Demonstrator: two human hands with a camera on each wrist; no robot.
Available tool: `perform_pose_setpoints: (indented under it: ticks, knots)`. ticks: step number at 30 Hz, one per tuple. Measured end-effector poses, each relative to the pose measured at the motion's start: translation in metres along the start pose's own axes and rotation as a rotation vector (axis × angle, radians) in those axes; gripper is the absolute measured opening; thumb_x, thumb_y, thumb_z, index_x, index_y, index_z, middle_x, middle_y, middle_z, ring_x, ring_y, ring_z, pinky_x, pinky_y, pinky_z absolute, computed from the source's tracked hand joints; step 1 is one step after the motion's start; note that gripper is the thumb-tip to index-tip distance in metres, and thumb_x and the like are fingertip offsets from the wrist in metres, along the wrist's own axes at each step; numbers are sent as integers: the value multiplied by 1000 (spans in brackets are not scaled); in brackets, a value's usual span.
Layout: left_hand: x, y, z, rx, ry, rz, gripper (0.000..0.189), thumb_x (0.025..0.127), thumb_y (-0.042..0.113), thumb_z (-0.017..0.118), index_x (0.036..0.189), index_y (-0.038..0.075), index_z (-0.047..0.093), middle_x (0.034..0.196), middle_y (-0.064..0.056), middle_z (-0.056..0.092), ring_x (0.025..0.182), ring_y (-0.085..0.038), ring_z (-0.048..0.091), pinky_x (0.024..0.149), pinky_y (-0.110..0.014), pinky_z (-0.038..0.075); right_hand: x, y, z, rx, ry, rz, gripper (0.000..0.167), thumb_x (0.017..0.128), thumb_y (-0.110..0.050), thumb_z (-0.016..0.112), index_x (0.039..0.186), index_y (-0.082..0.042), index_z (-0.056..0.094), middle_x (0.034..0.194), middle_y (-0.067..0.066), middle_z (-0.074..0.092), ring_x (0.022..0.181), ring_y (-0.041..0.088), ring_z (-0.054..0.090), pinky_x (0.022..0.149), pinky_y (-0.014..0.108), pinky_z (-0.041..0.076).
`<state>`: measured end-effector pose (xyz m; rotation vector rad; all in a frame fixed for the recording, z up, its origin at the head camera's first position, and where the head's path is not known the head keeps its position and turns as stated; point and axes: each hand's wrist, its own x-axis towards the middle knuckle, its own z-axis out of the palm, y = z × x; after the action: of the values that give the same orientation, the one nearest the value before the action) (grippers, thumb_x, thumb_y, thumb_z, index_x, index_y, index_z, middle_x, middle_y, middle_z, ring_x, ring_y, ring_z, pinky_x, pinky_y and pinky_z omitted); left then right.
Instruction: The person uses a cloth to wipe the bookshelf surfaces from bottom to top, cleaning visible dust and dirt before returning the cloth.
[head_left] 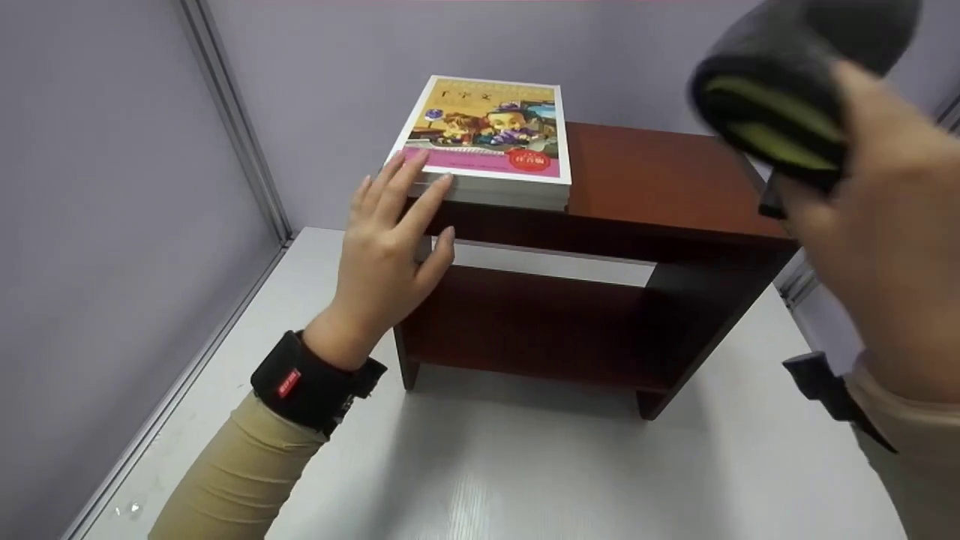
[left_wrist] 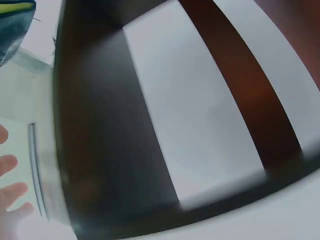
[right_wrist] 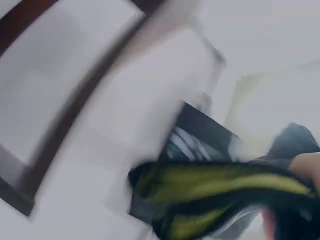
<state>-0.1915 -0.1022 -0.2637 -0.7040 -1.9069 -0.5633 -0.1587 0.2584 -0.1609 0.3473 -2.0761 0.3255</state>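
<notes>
My left hand (head_left: 382, 247) rests with spread, straight fingers at the front left edge of a stack of books (head_left: 487, 161); the fingertips touch the top cover and the thumb stands apart. The books lie flat on the left of a small red-brown wooden shelf (head_left: 660, 172). At the upper right, my right hand (head_left: 892, 225) grips a dark grey, rounded, soft-looking thing with two yellow-green strips (head_left: 780, 97), held above the shelf's right end. In the right wrist view the same strips (right_wrist: 215, 187) show, blurred. Its exact kind is unclear.
The shelf stands on a white tabletop (head_left: 465, 480), with a lower board (head_left: 525, 322) between its side panels. Pale walls (head_left: 112, 187) rise behind and on the left. Part of a dark box-like object (right_wrist: 200, 122) shows blurred in the right wrist view.
</notes>
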Motion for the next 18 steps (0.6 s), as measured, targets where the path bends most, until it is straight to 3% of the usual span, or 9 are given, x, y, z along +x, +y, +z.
perform_pose_setpoints:
  ticks: [2, 4, 6, 8, 9, 11, 14, 18]
  knots:
    - [0, -6, 3, 93, -45, -17, 46, 88, 28, 56, 130, 9, 54, 141, -14, 42, 133, -31, 30, 106, -54, 18, 6, -27, 12, -78, -250, -117, 58, 71, -5, 69, 127, -13, 54, 114, 14, 63, 90, 40, 59, 72, 53, 43]
    - [-1, -10, 6, 150, -77, -22, 49, 89, 31, 55, 133, 10, 52, 142, -13, 40, 134, -30, 29, 107, -54, 15, 7, -41, 25, -93, -567, -173, 65, 74, -9, 71, 134, -6, 46, 126, 21, 54, 105, 45, 53, 81, 58, 39]
    - [-1, -11, 8, 185, -88, -19, 51, 89, 34, 54, 134, 10, 51, 141, -13, 42, 133, -30, 31, 107, -53, 14, 6, -51, 33, -42, -832, -185, 69, 83, -27, 68, 140, -3, 38, 136, 25, 43, 121, 44, 42, 96, 58, 31]
    - [1, -10, 9, 208, -87, -14, 52, 89, 36, 52, 134, 11, 50, 139, -12, 44, 129, -30, 35, 107, -53, 13, 5, -54, 38, 6, -1016, -162, 83, 85, -48, 62, 146, -3, 27, 147, 24, 26, 135, 41, 22, 104, 59, 18]
    - [3, -10, 10, 214, -85, -9, 52, 89, 37, 52, 134, 11, 50, 139, -12, 45, 127, -30, 37, 107, -53, 13, 5, -54, 40, 25, -1056, -150, 89, 84, -57, 57, 148, -5, 23, 150, 22, 20, 137, 41, 16, 104, 59, 16]
    - [8, -10, 11, 232, -90, 12, 52, 90, 38, 51, 134, 11, 50, 138, -11, 46, 124, -30, 40, 107, -52, 15, 4, -52, 44, 63, -1058, -138, 89, 84, -63, 51, 148, -8, 22, 153, 16, 17, 138, 38, 12, 104, 59, 15]
    - [16, -10, 13, 230, -101, 56, 50, 90, 38, 50, 132, 10, 53, 134, -9, 50, 122, -28, 42, 106, -50, 18, 7, -47, 49, 122, -1051, -113, 75, 92, -56, 43, 149, -11, 22, 154, 9, 17, 140, 35, 9, 105, 60, 13]
    - [20, -10, 15, 203, -94, 77, 45, 90, 38, 51, 123, 8, 59, 124, -7, 58, 117, -25, 46, 103, -48, 24, 20, -42, 55, 127, -1115, -78, 67, 97, -50, 32, 149, -9, 20, 152, 17, 19, 139, 37, 9, 104, 61, 12]
